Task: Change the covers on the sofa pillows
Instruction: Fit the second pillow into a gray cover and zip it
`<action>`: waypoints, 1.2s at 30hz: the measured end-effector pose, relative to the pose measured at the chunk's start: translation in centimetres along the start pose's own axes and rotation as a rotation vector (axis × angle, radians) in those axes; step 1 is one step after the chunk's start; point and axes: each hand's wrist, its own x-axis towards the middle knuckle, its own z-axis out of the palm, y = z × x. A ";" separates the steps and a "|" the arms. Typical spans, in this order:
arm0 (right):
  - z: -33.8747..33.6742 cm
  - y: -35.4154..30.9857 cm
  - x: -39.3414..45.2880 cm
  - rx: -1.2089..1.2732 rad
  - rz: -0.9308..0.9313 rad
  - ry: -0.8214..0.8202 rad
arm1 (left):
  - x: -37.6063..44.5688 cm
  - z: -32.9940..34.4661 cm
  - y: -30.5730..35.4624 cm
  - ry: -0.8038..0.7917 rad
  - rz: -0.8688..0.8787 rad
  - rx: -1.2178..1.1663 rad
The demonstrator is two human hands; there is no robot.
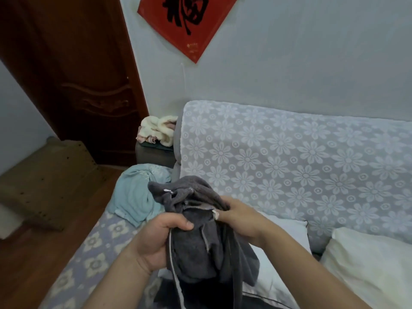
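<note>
Gripping the bunched grey cover [200, 246], both hands [156, 239] curl inward.

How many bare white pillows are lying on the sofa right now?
2. One white pillow lies on the seat just behind the right hand; the cream pillow lies at the far right. More may be hidden beyond the frame.

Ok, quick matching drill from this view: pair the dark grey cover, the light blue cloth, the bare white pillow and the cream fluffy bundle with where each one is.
Things:
1. dark grey cover
2. light blue cloth
3. bare white pillow
4. cream fluffy bundle

Places:
A. on the armrest by the door
B. at the right, against the sofa back
C. gripped in both hands
D. crumpled on the seat's far end

Pairs: 1-C, 2-D, 3-B, 4-A
</note>
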 end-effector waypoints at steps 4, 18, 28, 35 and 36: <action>-3.0 5.8 2.2 -0.270 0.265 0.223 | -2.6 -4.4 -1.1 0.333 0.064 -0.180; -4.3 12.7 26.0 -0.984 0.332 0.128 | -7.7 -18.4 -2.9 0.982 0.229 -0.352; -4.4 22.1 28.6 -1.090 0.385 0.077 | -8.4 -23.6 -6.4 1.124 0.304 -0.249; -5.4 10.8 10.1 -0.591 0.103 0.312 | -7.0 -22.4 -4.1 1.025 0.282 -0.024; -6.6 10.2 7.7 -0.507 0.132 0.365 | -6.3 -21.9 -3.9 0.991 0.281 -0.007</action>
